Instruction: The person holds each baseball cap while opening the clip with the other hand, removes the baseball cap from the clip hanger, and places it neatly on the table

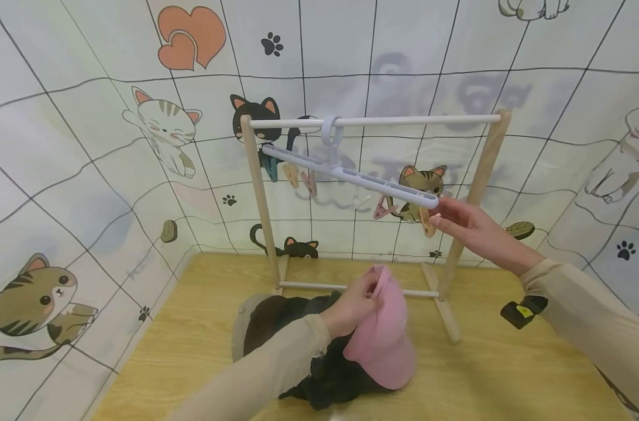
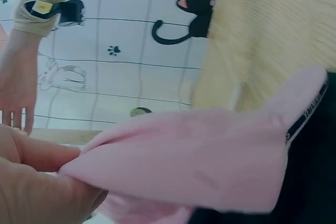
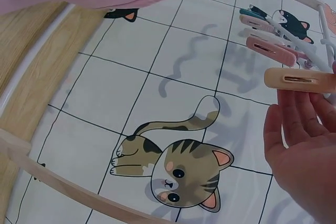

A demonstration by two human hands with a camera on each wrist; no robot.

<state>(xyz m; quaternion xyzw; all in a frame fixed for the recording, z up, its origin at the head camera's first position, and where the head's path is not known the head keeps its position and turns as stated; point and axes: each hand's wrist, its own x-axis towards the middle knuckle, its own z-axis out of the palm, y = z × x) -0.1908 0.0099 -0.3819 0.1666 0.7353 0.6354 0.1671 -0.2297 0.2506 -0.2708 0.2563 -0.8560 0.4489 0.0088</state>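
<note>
My left hand [image 1: 353,301] pinches the edge of a pink baseball cap [image 1: 390,327], whose brim hangs down over a pile of dark caps [image 1: 340,368]. In the left wrist view, thumb and fingers squeeze a fold of the pink fabric [image 2: 184,161]. A pale clip hanger [image 1: 372,182] hangs slanted from the rack's rail, its right end lower. Up at that end, my right hand [image 1: 469,228] holds an orange clothespin [image 1: 427,222] between thumb and fingers. From the right wrist side, the orange clothespin [image 3: 296,80] covers the fingertips.
The rack has a white top rail [image 1: 419,120] and wooden legs [image 1: 485,158] standing on a wood-grain table [image 1: 156,351]. Teal, orange and pink clothespins [image 1: 309,182] dangle from the hanger's left half, and another pink clothespin [image 1: 384,207] nearer the right. Behind stands a cat-patterned wall [image 1: 335,47].
</note>
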